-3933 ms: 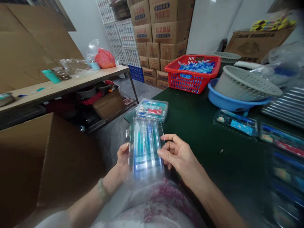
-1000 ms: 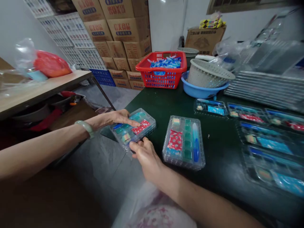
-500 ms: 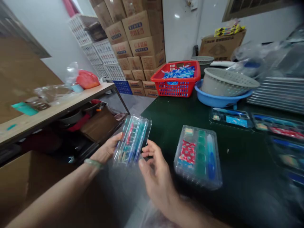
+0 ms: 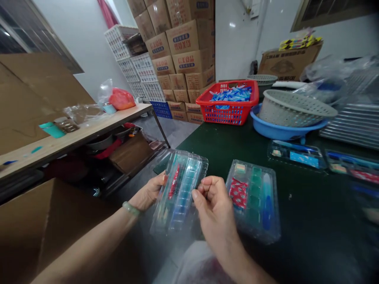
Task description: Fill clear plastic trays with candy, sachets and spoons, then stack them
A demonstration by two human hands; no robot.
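Note:
My left hand [image 4: 149, 193], a green bangle at its wrist, is closed on the left edge of a tilted stack of clear plastic trays [image 4: 180, 193]. Blue compartments and a red patterned packet show through the plastic. At the stack's right edge, the thumb and curled fingers of my right hand [image 4: 216, 209] pinch the rim. Just to the right, another stack of filled clear trays [image 4: 256, 201] lies on the dark green table [image 4: 219, 138]. It holds a red patterned packet [image 4: 238, 192], green compartments and a blue pen-like tool [image 4: 267, 201].
A red basket [image 4: 227, 112] of blue pieces stands at the table's far end. Beside it a grey colander [image 4: 296, 108] sits in a blue basin [image 4: 284, 130]. More filled trays [image 4: 296, 156] lie at right. A wooden bench [image 4: 89, 128] and open carton [image 4: 26, 225] are at left.
My right hand has closed from a loose, open pose onto the tray stack's right edge. The held stack has turned to show its face more. The whole view has shifted slightly.

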